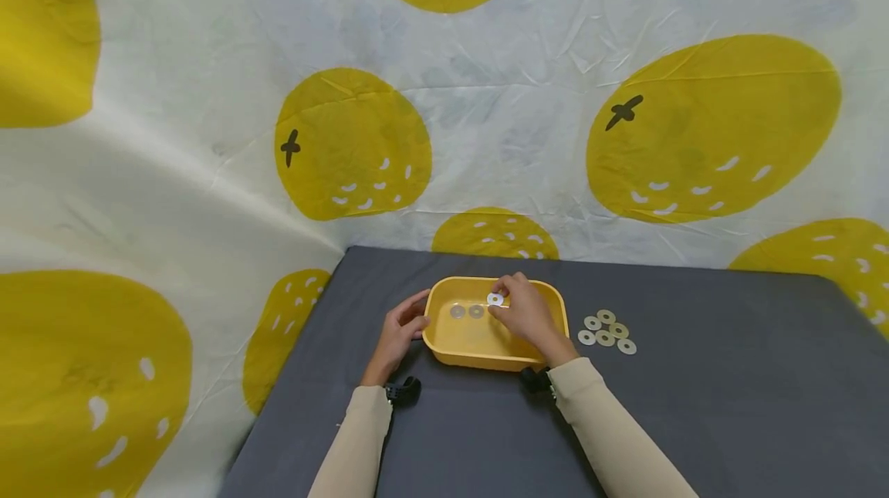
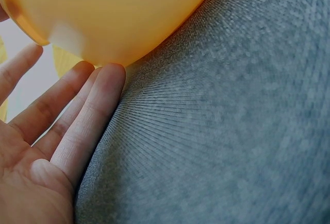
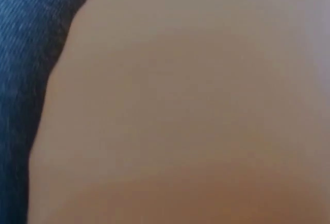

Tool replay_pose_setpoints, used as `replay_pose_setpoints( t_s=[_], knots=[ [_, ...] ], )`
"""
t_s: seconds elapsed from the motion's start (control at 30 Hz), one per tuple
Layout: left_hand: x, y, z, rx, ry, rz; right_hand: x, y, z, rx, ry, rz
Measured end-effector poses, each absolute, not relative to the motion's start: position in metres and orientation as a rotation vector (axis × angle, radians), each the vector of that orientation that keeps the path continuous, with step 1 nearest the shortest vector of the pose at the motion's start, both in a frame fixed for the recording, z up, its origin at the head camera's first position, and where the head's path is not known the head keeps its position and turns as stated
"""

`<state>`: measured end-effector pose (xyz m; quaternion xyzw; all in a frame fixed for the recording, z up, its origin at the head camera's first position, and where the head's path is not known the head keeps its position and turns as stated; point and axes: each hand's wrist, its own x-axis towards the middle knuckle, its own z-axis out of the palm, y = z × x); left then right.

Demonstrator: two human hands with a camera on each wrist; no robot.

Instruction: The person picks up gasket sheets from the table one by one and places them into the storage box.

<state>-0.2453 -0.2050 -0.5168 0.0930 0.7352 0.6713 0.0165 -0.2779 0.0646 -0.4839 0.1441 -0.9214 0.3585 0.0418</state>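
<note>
A yellow plastic basin [image 1: 486, 361] stands on the dark grey cloth. My left hand [image 1: 399, 330] is at its left end; in the left wrist view, nearly straight fingers [image 2: 87, 123] have their tips against the outer wall [image 2: 124, 23]. Over the inside of the basin, my right hand [image 1: 525, 311] pinches a pale flat washer [image 1: 495, 299] between thumb and fingers. Two washers, one on the left [image 1: 457, 312] and one beside it [image 1: 475, 312], lie flat in the basin in a row. Skin blurs most of the right wrist view, hiding the fingers and washer there.
Right of the basin lies a loose group of several washers [image 1: 605, 338], some silvery, some brassier. The grey cloth [image 1: 729, 390] covers the table, which meets a white curtain [image 1: 507, 150] with yellow fruit prints at the back and left.
</note>
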Motion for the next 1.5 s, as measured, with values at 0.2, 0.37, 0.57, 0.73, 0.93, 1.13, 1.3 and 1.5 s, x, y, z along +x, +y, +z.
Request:
replay_pose_setpoints(
  t_s=[0.2,0.37,0.57,0.73,0.93,1.13,1.3,1.5],
  knots=[
    [-0.256,-0.205,-0.539,0.254,2.297,2.121,-0.28,0.058,-0.488,0.368,-2.839,1.026],
    [-0.257,-0.205,-0.546,0.242,2.335,2.139,-0.283,0.054,-0.493,0.331,-2.843,0.933],
    [-0.251,-0.214,-0.54,0.23,2.37,2.135,-0.286,0.043,-0.5,0.313,-2.848,0.906],
    [-0.254,-0.216,-0.542,0.215,2.372,2.124,-0.286,0.039,-0.501,0.298,-2.857,0.897],
    [-0.255,-0.214,-0.539,0.211,2.334,2.106,-0.286,0.041,-0.5,0.281,-2.86,0.885],
    [-0.245,-0.209,-0.52,0.223,2.301,2.085,-0.286,0.043,-0.503,0.262,-2.879,0.859],
    [-0.239,-0.203,-0.513,0.229,2.299,2.113,-0.284,0.047,-0.503,0.263,-2.869,0.884],
    [-0.24,-0.201,-0.513,0.243,2.29,2.109,-0.284,0.053,-0.497,0.248,-2.791,1.055]
  ],
)
